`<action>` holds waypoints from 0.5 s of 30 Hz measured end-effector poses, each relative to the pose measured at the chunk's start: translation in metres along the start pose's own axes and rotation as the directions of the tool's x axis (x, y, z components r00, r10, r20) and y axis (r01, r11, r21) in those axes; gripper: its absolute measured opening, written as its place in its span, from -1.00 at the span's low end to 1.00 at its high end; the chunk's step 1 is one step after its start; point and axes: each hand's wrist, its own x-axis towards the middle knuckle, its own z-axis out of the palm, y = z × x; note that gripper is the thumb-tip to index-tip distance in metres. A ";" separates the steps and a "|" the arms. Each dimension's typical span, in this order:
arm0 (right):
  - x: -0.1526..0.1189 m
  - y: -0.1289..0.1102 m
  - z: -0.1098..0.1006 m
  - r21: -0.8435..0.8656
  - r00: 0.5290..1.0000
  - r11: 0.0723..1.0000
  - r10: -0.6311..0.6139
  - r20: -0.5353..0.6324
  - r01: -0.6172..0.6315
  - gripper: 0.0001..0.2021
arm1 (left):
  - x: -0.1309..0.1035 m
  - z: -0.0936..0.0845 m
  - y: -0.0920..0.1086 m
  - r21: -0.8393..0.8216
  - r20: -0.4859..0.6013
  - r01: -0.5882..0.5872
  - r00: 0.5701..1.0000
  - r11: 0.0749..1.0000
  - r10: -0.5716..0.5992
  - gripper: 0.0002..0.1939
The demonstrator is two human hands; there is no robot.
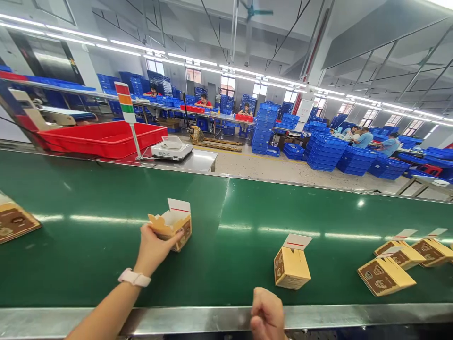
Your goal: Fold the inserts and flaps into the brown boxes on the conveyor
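My left hand (155, 245), with a pale band at the wrist, grips a small brown and tan carton (184, 232) whose lid flap stands up with a red line across it. The carton's top is open, and it is on or just over the green belt (226, 264). My right hand (268, 311) is curled closed over the metal edge at the front; whether anything is inside the fingers is hidden. Just beyond it to the right, another carton (293, 268) sits on the belt with its white flap raised.
Several cartons (385, 276) are grouped at the belt's right. A flat brown carton piece (16, 219) lies far left. Behind the belt are a red tray (102, 141), a scale (171, 148) and a signal light (125, 104). People work among blue crates (325, 151) farther back.
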 end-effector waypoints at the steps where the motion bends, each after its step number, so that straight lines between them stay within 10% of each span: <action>1: 0.002 0.002 0.009 -0.018 0.999 1.000 0.020 0.040 -0.020 -0.64 | -0.015 0.007 0.002 0.004 0.007 -0.005 1.000 1.000 0.005 -0.26; 3: 0.008 0.008 0.026 -0.037 0.985 0.993 0.117 0.125 -0.114 -0.78 | -0.046 0.019 0.007 0.000 0.038 -0.018 0.999 1.000 0.018 -0.25; 9: 0.035 0.034 0.059 -0.082 0.838 0.907 0.414 0.357 -0.413 -0.40 | -0.108 0.034 0.004 -0.177 0.206 -0.221 0.945 0.959 0.256 -0.14; 13: 0.042 0.043 0.061 0.008 0.839 0.888 0.431 0.331 -0.460 -0.83 | -0.108 0.032 -0.003 -0.168 0.213 -0.626 0.731 0.761 0.648 -0.62; 15: 0.039 0.045 0.063 0.120 0.852 0.862 0.449 0.270 -0.492 -0.74 | -0.102 0.030 0.002 -0.156 0.288 -0.687 0.656 0.710 0.698 -0.78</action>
